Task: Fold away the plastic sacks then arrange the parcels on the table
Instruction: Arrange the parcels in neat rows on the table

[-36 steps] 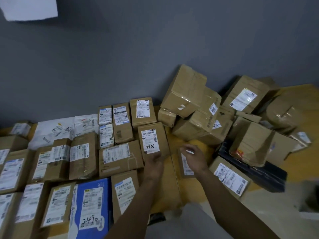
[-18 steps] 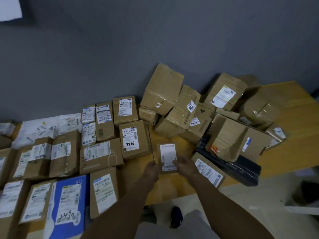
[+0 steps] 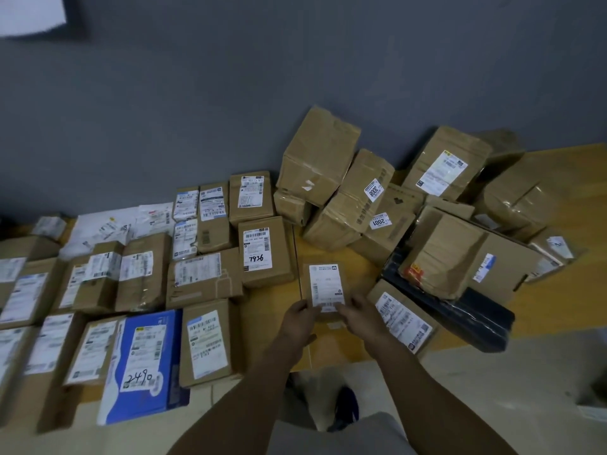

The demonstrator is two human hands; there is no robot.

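**Because rows sit label-up, small parcel [image 3: 325, 287] lined up likewise**

Left hand [image 3: 300, 318], right hand [image 3: 356, 311] both pinch its near edge, probably squaring it. Lies on or just above table [image 3: 331, 343], just right of 7936 box [image 3: 264, 249], likely extending that row.

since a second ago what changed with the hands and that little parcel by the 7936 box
The left hand left the near end of the 7936 box and joined the right hand on the small parcel; both now pinch its near edge. The parcel went from skewed under the right hand to label up, square beside that box. The sorted rows and the heap of boxes stayed put.
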